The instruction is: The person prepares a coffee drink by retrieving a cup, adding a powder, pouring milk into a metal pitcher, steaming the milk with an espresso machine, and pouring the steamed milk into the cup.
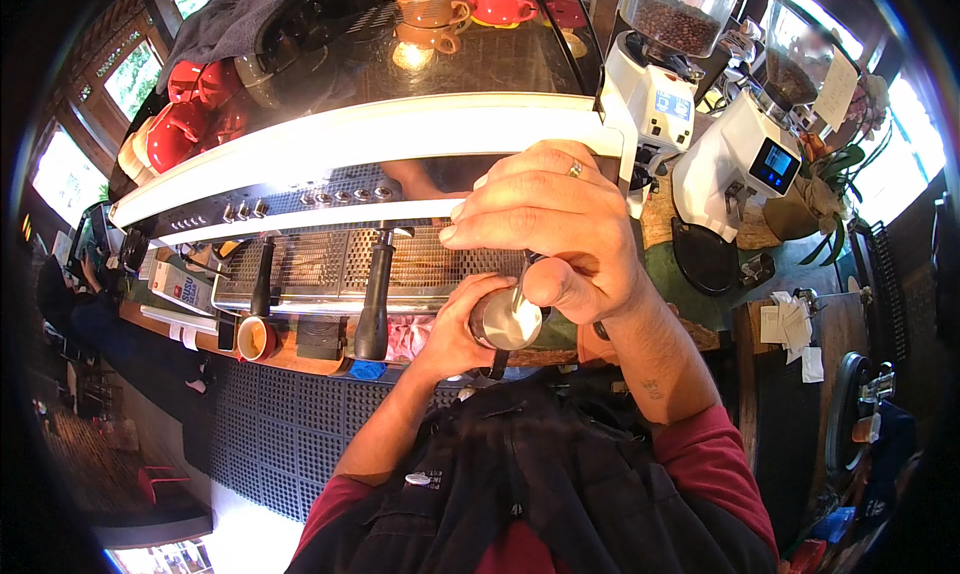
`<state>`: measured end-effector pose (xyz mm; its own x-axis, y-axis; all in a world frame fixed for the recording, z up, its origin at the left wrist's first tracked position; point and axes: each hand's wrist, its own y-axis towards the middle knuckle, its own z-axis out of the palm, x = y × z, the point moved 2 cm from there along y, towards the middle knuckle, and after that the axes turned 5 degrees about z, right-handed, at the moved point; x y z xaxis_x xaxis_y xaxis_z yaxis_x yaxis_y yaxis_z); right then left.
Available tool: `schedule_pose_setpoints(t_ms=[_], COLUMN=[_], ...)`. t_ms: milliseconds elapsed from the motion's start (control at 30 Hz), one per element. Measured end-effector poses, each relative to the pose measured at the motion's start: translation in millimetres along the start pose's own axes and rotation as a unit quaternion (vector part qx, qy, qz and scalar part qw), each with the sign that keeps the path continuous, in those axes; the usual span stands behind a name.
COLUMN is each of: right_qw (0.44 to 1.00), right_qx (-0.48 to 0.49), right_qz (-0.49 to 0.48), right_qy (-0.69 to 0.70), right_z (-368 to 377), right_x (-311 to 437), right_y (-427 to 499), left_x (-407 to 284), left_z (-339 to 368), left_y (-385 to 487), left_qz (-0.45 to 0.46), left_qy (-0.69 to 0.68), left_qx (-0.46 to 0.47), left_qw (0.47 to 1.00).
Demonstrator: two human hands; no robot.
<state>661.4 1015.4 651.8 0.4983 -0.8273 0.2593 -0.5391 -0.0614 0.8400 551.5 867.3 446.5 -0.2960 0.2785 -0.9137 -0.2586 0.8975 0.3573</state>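
My left hand (pixel 459 326) is wrapped around a metal milk pitcher (pixel 480 332) in front of the espresso machine (pixel 360 131). White milk (pixel 514 322) shows inside the pitcher. A thin steam wand (pixel 521 285) comes down into it beside my right thumb. My right hand (pixel 551 221) is raised above the pitcher at the right end of the machine's front panel, a ring on one finger. Its fingers lie over the panel's lower edge, and whatever may be under the palm is hidden. Two black-handled portafilters (pixel 373 304) sit left of my hands.
A cup (pixel 256 339) holding brown coffee stands at the counter's front edge, left. Beyond it is a milk carton (pixel 180 287). Two white grinders (pixel 739 165) with bean hoppers stand at right. Red cups (pixel 176 135) and orange cups (pixel 427 11) are stacked on the machine.
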Motion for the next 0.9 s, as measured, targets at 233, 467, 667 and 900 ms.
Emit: schedule_pose_setpoints(t_ms=[233, 467, 667, 900], right_qw=[1.000, 0.999, 1.000, 1.000], right_qx=[0.001, -0.004, -0.002, -0.004], right_qz=[-0.006, -0.019, -0.017, -0.017], right_qy=[-0.001, 0.026, 0.026, 0.018], right_z=[0, 0, 0, 0], right_x=[-2, -4, -5, -4], right_y=[0, 0, -2, -1], left_x=[3, -1, -2, 12], left_z=[2, 1, 1, 3], left_y=[0, 1, 1, -3], left_qz=[-0.004, 0.003, 0.006, -0.018], left_qy=[-0.023, 0.018, 0.006, -0.051], left_qx=[-0.008, -0.001, -0.008, -0.013], left_qw=[1.000, 1.000, 1.000, 0.998])
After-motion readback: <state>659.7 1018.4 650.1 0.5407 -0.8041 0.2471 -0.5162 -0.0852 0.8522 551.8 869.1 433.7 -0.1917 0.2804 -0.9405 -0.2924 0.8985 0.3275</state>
